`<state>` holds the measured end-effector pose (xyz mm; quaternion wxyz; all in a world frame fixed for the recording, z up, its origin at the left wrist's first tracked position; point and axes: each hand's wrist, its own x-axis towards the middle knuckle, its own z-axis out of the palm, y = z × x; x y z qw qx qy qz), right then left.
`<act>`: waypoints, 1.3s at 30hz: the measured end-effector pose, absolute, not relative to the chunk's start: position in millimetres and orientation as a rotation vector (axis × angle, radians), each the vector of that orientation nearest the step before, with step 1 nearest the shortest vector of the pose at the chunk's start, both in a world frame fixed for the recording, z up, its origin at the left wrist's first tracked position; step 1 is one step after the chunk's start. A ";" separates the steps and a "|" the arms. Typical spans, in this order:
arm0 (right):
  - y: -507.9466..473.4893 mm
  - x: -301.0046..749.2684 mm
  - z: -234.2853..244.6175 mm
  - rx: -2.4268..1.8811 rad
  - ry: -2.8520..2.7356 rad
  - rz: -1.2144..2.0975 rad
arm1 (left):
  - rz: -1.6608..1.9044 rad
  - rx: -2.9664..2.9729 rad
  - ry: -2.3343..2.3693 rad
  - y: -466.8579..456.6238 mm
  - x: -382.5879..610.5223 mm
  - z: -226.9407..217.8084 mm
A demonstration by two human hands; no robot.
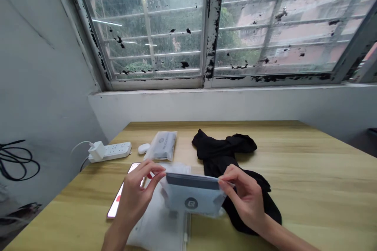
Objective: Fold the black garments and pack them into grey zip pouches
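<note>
Plastic, thin and frosted, is what both hands pinch. The left hand [138,190] presses the thumb and index finger together on the upper left corner of a small pale pouch with a dark grey band along its top and a round dark logo [193,195]. The right hand [246,198] pinches the upper right corner in the same way, with its other fingers loosely bent.

The pouch is stretched between the two hands, above the tabletop [318,188] and in front of a larger flat translucent plastic bag with a zip slider [160,229]; whether its lower edge touches this bag, I cannot tell. I judge the pouch to be light and soft, rather slippery on its surface and not very fragile. The upper corners seem a good place to take hold, because the top edge then stays straight, while the lower part could sag or fold. What lies inside is not clear.

Further out, a smartphone with a lit screen [112,208] is partly behind the left hand. Soft black fabric [218,150] lies crumpled beyond and beside the right hand. Farther away are a packed frosted bag with grey lettering [165,146], a small white rounded case [143,148] just beside it, and a white power strip [117,150] near the left edge.
</note>
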<state>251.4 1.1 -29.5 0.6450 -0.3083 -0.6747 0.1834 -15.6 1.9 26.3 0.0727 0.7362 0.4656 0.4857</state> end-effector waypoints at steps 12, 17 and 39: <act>2.7 255.9 -22.7 -0.707 -1.817 0.337 | 1.548 2.142 1.368 2.2 -22.5 10.9; 3.4 255.4 -23.1 -0.720 -1.755 0.355 | 1.591 2.172 1.341 3.5 -20.5 10.1; 22.8 253.2 -16.4 -0.967 -0.723 1.262 | 0.997 2.289 1.529 -19.5 7.6 -34.4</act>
